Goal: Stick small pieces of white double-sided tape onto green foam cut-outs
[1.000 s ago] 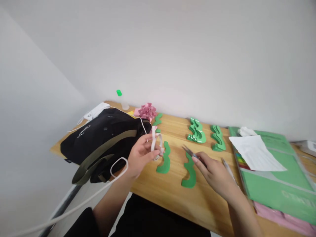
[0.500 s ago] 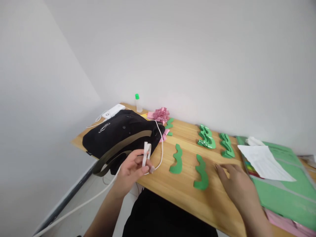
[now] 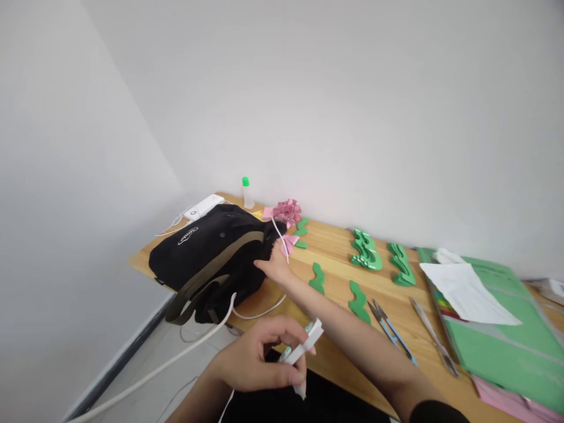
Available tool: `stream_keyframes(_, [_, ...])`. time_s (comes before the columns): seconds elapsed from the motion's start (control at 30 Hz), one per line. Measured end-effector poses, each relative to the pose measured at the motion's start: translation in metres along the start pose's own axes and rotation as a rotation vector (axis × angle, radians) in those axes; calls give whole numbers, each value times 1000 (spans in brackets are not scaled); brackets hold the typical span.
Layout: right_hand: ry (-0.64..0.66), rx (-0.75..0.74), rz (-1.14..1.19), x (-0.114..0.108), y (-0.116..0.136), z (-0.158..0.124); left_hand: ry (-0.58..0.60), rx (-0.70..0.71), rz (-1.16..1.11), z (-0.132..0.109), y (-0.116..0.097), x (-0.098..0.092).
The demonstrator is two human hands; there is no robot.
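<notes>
My left hand (image 3: 259, 355), low in the middle, is closed on a small white bar-shaped piece (image 3: 304, 346) with green marks; its exact kind is unclear. My right arm crosses over the table. At its end my right hand (image 3: 277, 264) lies against the right end of a black bag (image 3: 207, 247), thumb stretched apart, other fingers partly hidden. Beside that hand a thin white cord (image 3: 279, 232) loops down past the bag, near pink paper (image 3: 289, 242). Green wavy paper cutouts (image 3: 359, 302) lie right of the forearm, partly covered by it.
Blue-handled snips (image 3: 392, 332) and a slim grey tool (image 3: 434, 338) lie at right. Beyond are stacked green cutouts (image 3: 366, 252) and a green folder (image 3: 497, 317) with white paper (image 3: 467, 294). A green-capped bottle (image 3: 247, 195) and a pink paper flower (image 3: 287, 211) stand at the back.
My right hand has swung from the table's right side across to the bag, uncovering the snips and grey tool. My left hand has come lower and nearer, still holding a white piece.
</notes>
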State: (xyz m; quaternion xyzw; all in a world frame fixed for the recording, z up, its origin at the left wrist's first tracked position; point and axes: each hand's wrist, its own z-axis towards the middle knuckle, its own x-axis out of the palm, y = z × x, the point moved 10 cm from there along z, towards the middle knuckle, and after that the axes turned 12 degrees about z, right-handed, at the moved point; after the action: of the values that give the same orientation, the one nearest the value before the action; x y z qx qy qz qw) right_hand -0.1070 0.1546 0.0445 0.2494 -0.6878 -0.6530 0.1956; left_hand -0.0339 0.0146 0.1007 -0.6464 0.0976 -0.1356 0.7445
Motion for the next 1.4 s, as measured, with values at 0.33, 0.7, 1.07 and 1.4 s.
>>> stream_keyframes(0.33, [193, -168, -413, 24, 50, 23, 6, -26, 1, 1, 9, -4])
stream_keyframes(0.7, [63, -104, -437, -24, 38, 49, -831, -163, 109, 3, 37, -106])
stream_keyframes(1.07, [-85, -126, -356, -62, 23, 64, -1080, -39, 675, -14, 16, -117])
stream_keyframes(1.4, [-157, -93, -295, -68, 4, 63, -791, 52, 487, -3, 14, -85])
